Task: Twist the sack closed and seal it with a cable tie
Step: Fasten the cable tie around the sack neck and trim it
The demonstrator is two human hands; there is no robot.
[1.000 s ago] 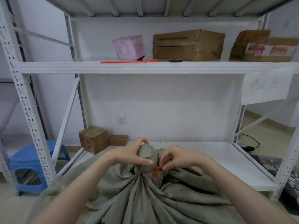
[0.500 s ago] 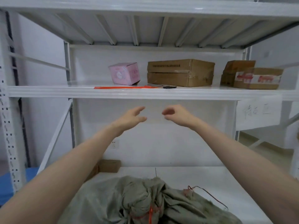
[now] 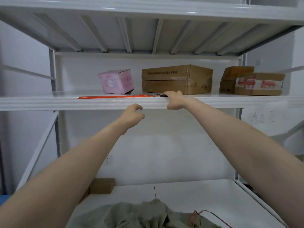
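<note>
The grey-green sack (image 3: 139, 214) lies on the lower shelf at the bottom edge of view, its top bunched; the neck is cut off by the frame. A thin red strand (image 3: 212, 214) trails from it to the right. Several orange cable ties (image 3: 111, 96) lie on the middle shelf. My right hand (image 3: 176, 100) is up at that shelf's front edge, fingertips on a small dark tool (image 3: 162, 95) just right of the ties; whether it grips the tool is unclear. My left hand (image 3: 131, 115) hovers below the shelf edge, fingers loosely curled and holding nothing.
On the middle shelf (image 3: 49, 102) stand a pink box (image 3: 116, 81), a large cardboard box (image 3: 176, 79) and two more cartons (image 3: 251, 83) at the right. A small brown box (image 3: 102, 185) sits behind the sack. White shelf uprights stand at both sides.
Both hands left the sack's neck and rose to the middle shelf. The right hand has reached the dark tool. The view tilted upward, so the sack dropped to the bottom edge.
</note>
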